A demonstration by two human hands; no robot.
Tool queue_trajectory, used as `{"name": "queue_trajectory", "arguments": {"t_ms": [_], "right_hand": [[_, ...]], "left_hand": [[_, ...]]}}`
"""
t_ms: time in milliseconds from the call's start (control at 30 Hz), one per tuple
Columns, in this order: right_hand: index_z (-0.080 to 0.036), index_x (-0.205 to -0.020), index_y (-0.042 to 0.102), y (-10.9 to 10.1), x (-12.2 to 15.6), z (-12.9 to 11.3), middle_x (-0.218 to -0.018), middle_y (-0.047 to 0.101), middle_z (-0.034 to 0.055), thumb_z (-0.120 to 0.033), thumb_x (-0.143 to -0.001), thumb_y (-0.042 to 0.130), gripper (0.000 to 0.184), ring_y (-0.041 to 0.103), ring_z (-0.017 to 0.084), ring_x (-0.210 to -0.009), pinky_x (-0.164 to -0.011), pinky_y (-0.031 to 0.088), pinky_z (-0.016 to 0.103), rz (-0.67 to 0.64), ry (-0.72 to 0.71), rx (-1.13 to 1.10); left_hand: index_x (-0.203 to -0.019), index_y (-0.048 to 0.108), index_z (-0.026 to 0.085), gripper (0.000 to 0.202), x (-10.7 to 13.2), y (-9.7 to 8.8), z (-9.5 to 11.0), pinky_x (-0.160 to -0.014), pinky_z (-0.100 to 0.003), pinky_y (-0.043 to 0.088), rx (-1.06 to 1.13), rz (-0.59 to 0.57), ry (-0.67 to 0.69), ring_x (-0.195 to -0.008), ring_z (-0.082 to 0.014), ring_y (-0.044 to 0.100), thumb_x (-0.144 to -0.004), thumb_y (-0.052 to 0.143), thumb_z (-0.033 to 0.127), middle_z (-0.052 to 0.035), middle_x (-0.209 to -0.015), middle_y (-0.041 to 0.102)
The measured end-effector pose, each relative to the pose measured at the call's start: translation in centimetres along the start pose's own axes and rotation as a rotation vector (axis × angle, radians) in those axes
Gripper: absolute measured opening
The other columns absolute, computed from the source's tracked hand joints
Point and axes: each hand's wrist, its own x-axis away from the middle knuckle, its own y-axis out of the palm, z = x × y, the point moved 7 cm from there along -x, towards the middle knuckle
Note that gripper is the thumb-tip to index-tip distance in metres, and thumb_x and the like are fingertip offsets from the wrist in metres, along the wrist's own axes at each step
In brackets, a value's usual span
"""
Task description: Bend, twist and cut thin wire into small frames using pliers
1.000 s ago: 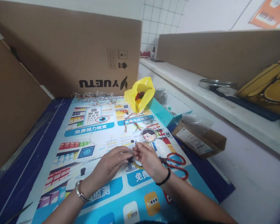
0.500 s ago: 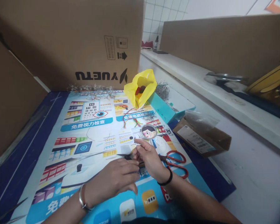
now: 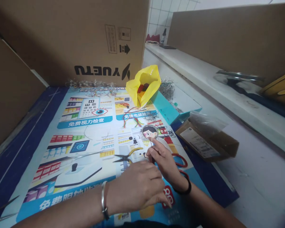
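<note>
Pinching a thin wire (image 3: 152, 142), the right hand (image 3: 166, 162) has fingers (image 3: 158, 145) nearly together; the left hand (image 3: 137, 186) curls, its hold hidden.

A large cardboard panel (image 3: 61, 38) (its YUETU lettering (image 3: 103, 71) upside down) stands at the back, and a second brown panel (image 3: 228, 41) runs along the white ledge (image 3: 201, 71) on the right, with a small bottle (image 3: 163, 37) near the ledge's far end. Below the ledge, clear plastic (image 3: 205, 122) lies over an open carton (image 3: 219, 144) near a turquoise box (image 3: 167, 109)
</note>
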Motion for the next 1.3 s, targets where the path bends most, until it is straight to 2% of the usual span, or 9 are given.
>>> {"name": "queue_trajectory", "arguments": {"t_ms": [133, 267, 500, 600, 767, 900, 1000, 1133, 1300], "right_hand": [[-0.018, -0.131, 0.044, -2.1, -0.3, -0.1, -0.070, 0.057, -0.0025, -0.031, -0.085, 0.050, 0.048, 0.048, 0.009, -0.050, -0.050, 0.040, 0.025, 0.003, -0.014, 0.112], [-0.017, -0.131, 0.045, -3.4, -1.1, -0.2, -0.067, 0.056, -0.0033, -0.032, -0.082, 0.055, 0.052, 0.049, 0.009, -0.052, -0.050, 0.040, 0.024, 0.004, 0.116, 0.000], [-0.017, -0.116, 0.056, -3.2, -3.4, -0.2, -0.059, 0.050, -0.0054, -0.036, -0.074, 0.065, 0.047, 0.045, 0.007, -0.052, -0.048, 0.033, 0.021, -0.017, 0.240, -0.197], [-0.018, -0.104, 0.057, -3.8, -4.9, 0.4, -0.058, 0.048, -0.0073, -0.036, -0.074, 0.065, 0.036, 0.039, 0.005, -0.045, -0.042, 0.028, 0.018, 0.018, 0.236, -0.190], [-0.018, -0.092, 0.060, -5.0, -7.2, 0.4, -0.056, 0.043, -0.0081, -0.037, -0.076, 0.063, 0.025, 0.028, 0.003, -0.041, -0.037, 0.018, 0.017, 0.028, 0.160, -0.156], [-0.018, -0.088, 0.065, -5.2, -8.4, -0.5, -0.055, 0.050, -0.0053, -0.032, -0.080, 0.058, 0.017, 0.039, 0.006, -0.044, -0.042, 0.030, 0.020, -0.035, 0.057, 0.109], [-0.018, -0.082, 0.069, -5.0, -8.8, -2.2, -0.077, 0.066, 0.0018, -0.021, -0.079, 0.057, 0.012, 0.059, 0.013, -0.070, -0.066, 0.045, 0.026, -0.054, -0.177, 0.479], [-0.019, -0.084, 0.071, -4.6, -8.5, -3.0, -0.081, 0.068, 0.0030, -0.016, -0.082, 0.054, 0.017, 0.061, 0.015, -0.078, -0.074, 0.046, 0.027, -0.096, -0.367, 0.767], [-0.019, -0.093, 0.069, -4.7, -8.1, -2.3, -0.092, 0.069, 0.0046, -0.017, -0.087, 0.049, 0.021, 0.061, 0.017, -0.086, -0.077, 0.045, 0.028, -0.117, -0.360, 0.989]], "left_hand": [[-0.083, 0.064, 0.017, 0.030, -1.7, 1.2, -0.2, -0.070, -0.025, 0.044, 0.213, -0.027, -0.093, -0.075, -0.0140, 0.060, -0.094, 0.041, 0.033, -0.0022, -0.077, 0.066], [-0.081, 0.066, 0.017, 0.028, -3.2, 2.7, -1.4, -0.063, -0.023, 0.044, 0.291, -0.016, -0.204, -0.071, -0.0132, 0.062, -0.092, 0.046, 0.033, 0.0001, -0.076, 0.068], [-0.075, 0.065, 0.015, 0.027, -5.3, 4.2, -4.7, -0.057, -0.023, 0.043, 0.310, 0.094, -0.380, -0.065, -0.0126, 0.062, -0.091, 0.049, 0.030, 0.0004, -0.073, 0.069], [-0.079, 0.064, 0.015, 0.027, -5.6, 4.3, -5.1, -0.062, -0.024, 0.045, 0.296, 0.106, -0.313, -0.070, -0.0131, 0.061, -0.091, 0.048, 0.032, -0.0008, -0.076, 0.068], [-0.093, 0.063, 0.013, 0.022, -5.5, 4.3, -4.4, -0.087, -0.027, 0.046, 0.216, 0.043, -0.103, -0.097, -0.0157, 0.058, -0.093, 0.044, 0.023, -0.0050, -0.103, 0.065], [-0.098, 0.061, 0.012, 0.021, -5.3, 4.4, -4.5, -0.093, -0.028, 0.044, 0.161, 0.017, -0.040, -0.110, -0.0178, 0.052, -0.093, 0.041, 0.017, -0.0065, -0.112, 0.061], [-0.095, 0.061, 0.011, 0.021, -5.3, 4.4, -4.7, -0.092, -0.027, 0.045, 0.168, 0.041, -0.032, -0.107, -0.0171, 0.053, -0.093, 0.040, 0.016, -0.0070, -0.111, 0.062], [-0.091, 0.061, 0.013, 0.019, -5.0, 4.3, -5.8, -0.093, -0.030, 0.045, 0.209, 0.105, -0.108, -0.105, -0.0177, 0.054, -0.093, 0.044, 0.020, -0.0071, -0.110, 0.062], [-0.093, 0.060, 0.017, 0.016, -4.4, 4.6, -7.3, -0.082, -0.030, 0.048, 0.256, 0.067, -0.289, -0.093, -0.0158, 0.057, -0.093, 0.046, 0.026, -0.0033, -0.099, 0.064]]}}
